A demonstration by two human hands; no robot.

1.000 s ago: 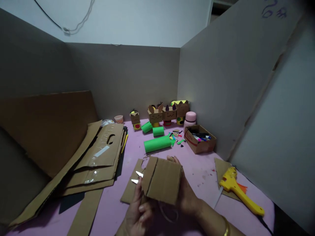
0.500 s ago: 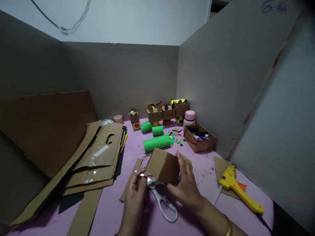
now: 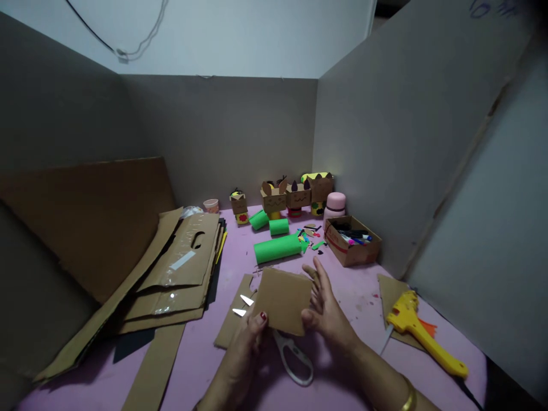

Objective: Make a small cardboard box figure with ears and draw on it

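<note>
Left hand [image 3: 252, 338] pinches cardboard piece [image 3: 282, 299] at its corner; right hand [image 3: 327, 314], fingers splayed, grips the opposite edge; even support advisable.

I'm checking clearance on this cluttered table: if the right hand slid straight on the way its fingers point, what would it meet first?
Likely the coloured paper scraps by the end of the long green roll; the right hand points there, beside the cardboard piece it touches. Depth is unclear.

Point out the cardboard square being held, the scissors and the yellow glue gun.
cardboard square [image 3: 282, 298]: head view, centre of its flat face.
scissors [image 3: 285, 348]: head view, white handle below the cardboard.
yellow glue gun [image 3: 428, 341]: head view, middle of its handle.
</note>
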